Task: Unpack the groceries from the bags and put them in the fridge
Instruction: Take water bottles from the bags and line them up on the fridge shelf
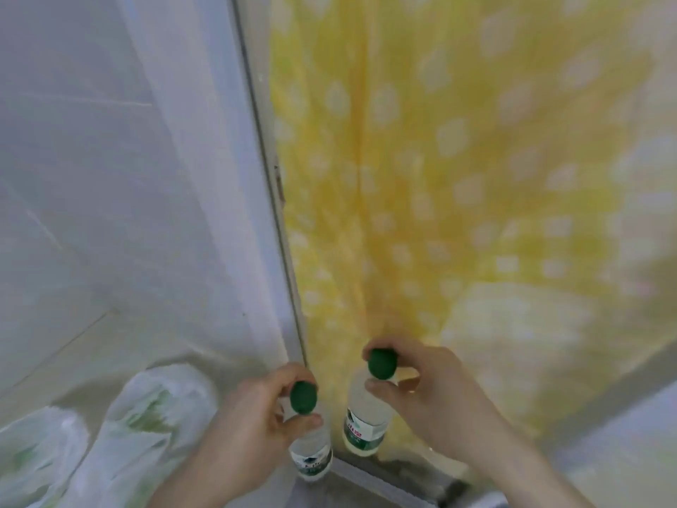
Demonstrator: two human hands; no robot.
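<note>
My left hand pinches a clear water bottle by its green cap, low in the middle of the view. My right hand pinches a second clear bottle the same way, by its green cap. Both bottles have green-and-white labels and hang upright, side by side, above the floor. White plastic grocery bags with green print lie on the floor to the lower left. The frame is blurred and no fridge is visible.
A yellow curtain with white dots fills the right and centre. A grey door frame edge runs down beside it. A white tiled wall stands on the left. Pale floor shows at the lower right.
</note>
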